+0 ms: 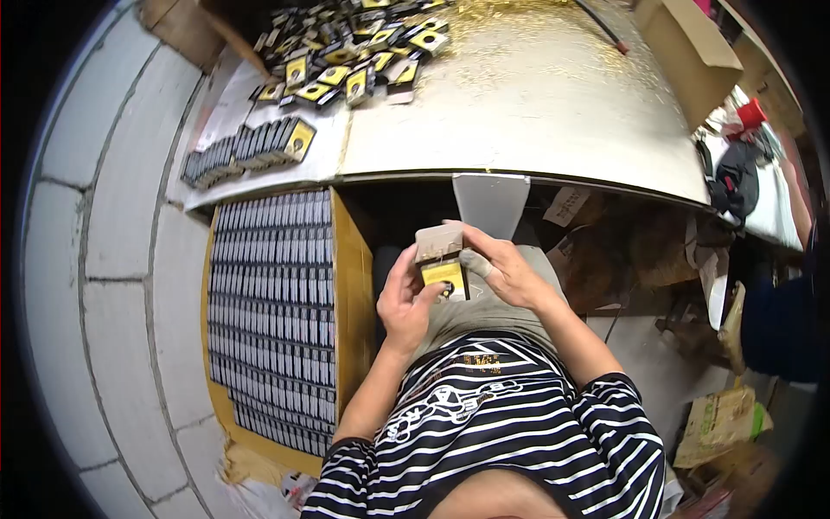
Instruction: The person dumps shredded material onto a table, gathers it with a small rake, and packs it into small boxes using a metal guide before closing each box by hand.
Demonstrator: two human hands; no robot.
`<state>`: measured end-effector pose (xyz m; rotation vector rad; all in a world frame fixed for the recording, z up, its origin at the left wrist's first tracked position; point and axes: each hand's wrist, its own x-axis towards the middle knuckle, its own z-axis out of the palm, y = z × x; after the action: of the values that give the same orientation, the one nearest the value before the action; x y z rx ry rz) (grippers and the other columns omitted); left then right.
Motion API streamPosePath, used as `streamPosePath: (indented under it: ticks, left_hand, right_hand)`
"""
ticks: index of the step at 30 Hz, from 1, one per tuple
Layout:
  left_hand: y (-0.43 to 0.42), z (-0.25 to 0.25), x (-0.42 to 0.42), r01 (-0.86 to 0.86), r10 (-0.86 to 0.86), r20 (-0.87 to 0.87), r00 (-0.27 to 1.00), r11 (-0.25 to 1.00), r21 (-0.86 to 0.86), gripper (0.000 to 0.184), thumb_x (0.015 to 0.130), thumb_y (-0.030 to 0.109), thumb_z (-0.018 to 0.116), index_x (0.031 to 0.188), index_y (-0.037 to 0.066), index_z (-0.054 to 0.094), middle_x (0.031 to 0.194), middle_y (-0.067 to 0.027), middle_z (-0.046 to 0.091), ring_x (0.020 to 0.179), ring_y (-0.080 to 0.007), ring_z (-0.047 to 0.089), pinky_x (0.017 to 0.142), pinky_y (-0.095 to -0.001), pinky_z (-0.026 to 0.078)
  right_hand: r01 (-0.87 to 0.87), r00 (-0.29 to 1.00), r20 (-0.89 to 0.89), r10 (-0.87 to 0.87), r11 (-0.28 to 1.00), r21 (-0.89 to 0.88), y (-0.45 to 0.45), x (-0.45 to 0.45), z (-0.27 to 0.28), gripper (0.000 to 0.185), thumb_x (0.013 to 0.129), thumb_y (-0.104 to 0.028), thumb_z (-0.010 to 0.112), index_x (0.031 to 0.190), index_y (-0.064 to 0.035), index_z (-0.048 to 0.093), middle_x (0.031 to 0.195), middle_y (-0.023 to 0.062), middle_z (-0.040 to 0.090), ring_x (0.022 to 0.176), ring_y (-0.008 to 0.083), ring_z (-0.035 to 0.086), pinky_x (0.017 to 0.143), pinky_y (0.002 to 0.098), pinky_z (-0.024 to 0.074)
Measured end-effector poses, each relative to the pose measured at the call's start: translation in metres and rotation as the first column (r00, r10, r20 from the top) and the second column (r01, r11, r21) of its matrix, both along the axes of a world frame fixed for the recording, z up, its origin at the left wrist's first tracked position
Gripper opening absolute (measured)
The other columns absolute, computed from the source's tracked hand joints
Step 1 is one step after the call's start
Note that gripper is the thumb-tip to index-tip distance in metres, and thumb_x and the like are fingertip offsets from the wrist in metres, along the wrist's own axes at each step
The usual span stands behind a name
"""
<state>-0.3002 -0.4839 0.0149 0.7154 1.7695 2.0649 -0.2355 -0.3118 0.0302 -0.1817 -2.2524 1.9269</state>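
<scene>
Over my lap I hold a small yellow-and-black cardboard box (444, 275) with its pale top flap raised. Small gold-coloured bits show at its opening, too tiny to name. My left hand (405, 298) is closed on the box's left side, its thumb across the yellow front. On the other side, my right hand (501, 266) grips the upper right edge near the flap. A pale covering wraps the right thumb.
A white table (519, 112) stands ahead, bearing a heap of similar boxes (337, 60), a row of boxes (251, 151) and scattered gold pieces (519, 35). A carton (350, 285) packed with boxes stands at left. At the right are a cardboard box (687, 56) and a black bag (735, 177).
</scene>
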Motion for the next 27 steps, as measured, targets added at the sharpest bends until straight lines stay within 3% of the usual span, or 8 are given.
streamPosePath:
  ticks: [3, 5, 10, 11, 14, 18, 22, 27]
  left_hand:
    - [0.002, 0.004, -0.012, 0.047, -0.091, -0.517, 0.851, 0.994, -0.097, 0.059, 0.081, 0.007, 0.072, 0.131, -0.006, 0.045, 0.116, -0.0167, 0.06, 0.099, -0.0219, 0.063, 0.084, -0.0321, 0.053]
    - [0.009, 0.014, -0.018, 0.014, -0.106, -0.674, 0.731, 0.99, -0.141, 0.058, 0.08, 0.008, 0.073, 0.13, -0.005, 0.047, 0.115, -0.0166, 0.061, 0.097, -0.0219, 0.063, 0.083, -0.0327, 0.054]
    - [0.008, 0.006, -0.01, 0.03, -0.057, -0.367, 0.928, 0.997, -0.078, 0.06, 0.077, 0.013, 0.076, 0.127, -0.004, 0.047, 0.107, -0.0157, 0.063, 0.094, -0.0183, 0.064, 0.079, -0.0302, 0.054]
    - [0.007, 0.004, -0.013, 0.025, -0.087, -0.472, 0.877, 0.991, -0.135, 0.056, 0.077, 0.014, 0.077, 0.123, -0.003, 0.049, 0.104, -0.0147, 0.063, 0.091, -0.0177, 0.064, 0.076, -0.0293, 0.053]
    - [0.013, 0.004, -0.027, -0.043, -0.149, -0.676, 0.722, 0.965, -0.258, 0.044, 0.074, 0.019, 0.08, 0.104, 0.002, 0.052, 0.093, -0.0113, 0.061, 0.079, -0.014, 0.062, 0.065, -0.0251, 0.051]
    - [0.007, -0.01, -0.023, 0.03, -0.104, -0.322, 0.941, 0.974, -0.225, 0.046, 0.076, 0.012, 0.078, 0.112, 0.001, 0.051, 0.096, -0.009, 0.062, 0.08, -0.0104, 0.061, 0.065, -0.0236, 0.051]
    - [0.009, 0.01, -0.019, 0.121, -0.119, 0.032, 0.992, 0.991, -0.061, 0.078, 0.075, -0.001, 0.075, 0.136, 0.001, 0.026, 0.09, -0.0104, 0.059, 0.078, -0.0131, 0.062, 0.068, -0.0235, 0.053]
    - [0.009, 0.02, -0.019, 0.126, -0.141, -0.085, 0.986, 0.979, -0.161, 0.085, 0.074, -0.001, 0.077, 0.141, 0.002, 0.025, 0.082, -0.0073, 0.061, 0.076, -0.013, 0.063, 0.067, -0.0227, 0.053]
  right_hand:
    - [-0.005, 0.999, -0.034, -0.015, 0.857, -0.515, -0.005, -0.019, 0.002, 0.042, 0.096, -0.025, 0.05, 0.129, 0.0009, 0.048, 0.104, 0.0073, 0.064, 0.098, 0.0134, 0.057, 0.087, 0.027, 0.0445]
    - [-0.055, 0.997, -0.07, 0.022, 0.859, -0.509, -0.004, -0.026, 0.007, 0.053, 0.099, -0.039, 0.042, 0.134, 0.0007, 0.043, 0.112, 0.0127, 0.061, 0.104, 0.0181, 0.058, 0.091, 0.0312, 0.0465]
    - [-0.156, 0.987, -0.156, 0.047, 0.553, -0.819, -0.014, -0.02, 0.011, 0.06, 0.097, -0.042, 0.037, 0.137, 0.0016, 0.038, 0.12, 0.0191, 0.057, 0.108, 0.0234, 0.058, 0.093, 0.0353, 0.0472]
    - [-0.169, 0.985, -0.161, 0.06, 0.502, -0.848, -0.016, -0.018, 0.008, 0.058, 0.097, -0.039, 0.038, 0.137, 0.0021, 0.038, 0.122, 0.0204, 0.056, 0.109, 0.0244, 0.058, 0.094, 0.0358, 0.047]
    - [-0.079, 0.995, -0.098, 0.008, 0.656, -0.75, -0.014, -0.022, -0.001, 0.045, 0.093, -0.021, 0.041, 0.129, 0.0056, 0.046, 0.115, 0.0192, 0.061, 0.105, 0.023, 0.06, 0.093, 0.0333, 0.0481]
    - [0.09, 0.996, 0.025, -0.091, 0.836, -0.542, -0.019, -0.015, -0.007, 0.027, 0.092, -0.011, 0.051, 0.111, 0.0041, 0.063, 0.108, 0.0134, 0.066, 0.1, 0.0175, 0.062, 0.089, 0.0295, 0.0493]
    - [0.115, 0.988, -0.024, -0.152, 0.831, -0.544, -0.026, -0.012, -0.004, 0.018, 0.09, -0.01, 0.06, 0.1, 0.0012, 0.07, 0.096, 0.0088, 0.069, 0.085, 0.0134, 0.064, 0.077, 0.0263, 0.0517]
    - [0.241, 0.969, 0.023, -0.246, 0.92, -0.31, -0.022, -0.011, 0.003, 0.014, 0.085, -0.008, 0.066, 0.094, 0.0004, 0.071, 0.085, 0.0068, 0.07, 0.076, 0.0091, 0.062, 0.068, 0.0232, 0.0508]
